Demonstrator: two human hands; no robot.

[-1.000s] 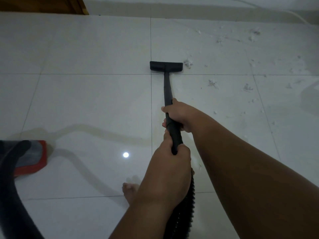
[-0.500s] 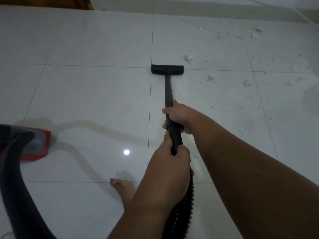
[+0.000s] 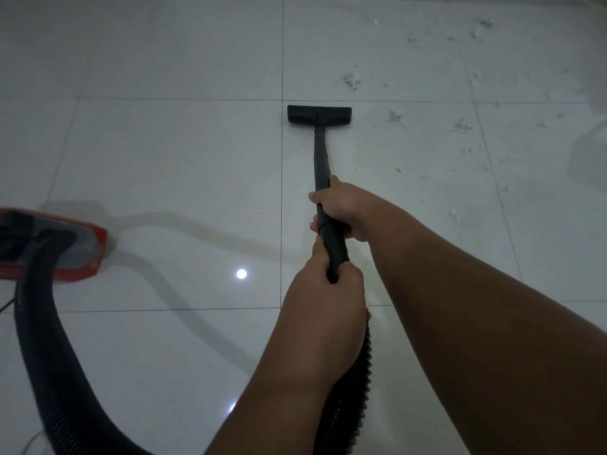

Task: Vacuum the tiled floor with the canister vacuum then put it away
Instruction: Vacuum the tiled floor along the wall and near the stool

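The floor was glossy white tile with thin dark grout lines, and a ceiling light showed on it as one small bright spot. Straight ahead of the fingers, the vacuum's flat black nozzle lay flush on the tile, its left end at a grout line. The smooth, matt black wand ran back from it into both hands. The right hand was wrapped round the wand, fingers curled fully about it. Just behind it, the left hand gripped the thicker end where the ribbed hose began. Pale, fluffy debris lay scattered ahead and to the right of the fingers, the nearest clump just beyond the nozzle's right end. Well to the left of the hands sat the red and grey canister, with the hose looping out of it.

The step looked like a sweeping stroke, with much of the floor left to do. It would go best with the nozzle kept flat and pushed slowly forward and rightward in overlapping passes, leaving the hose slack.
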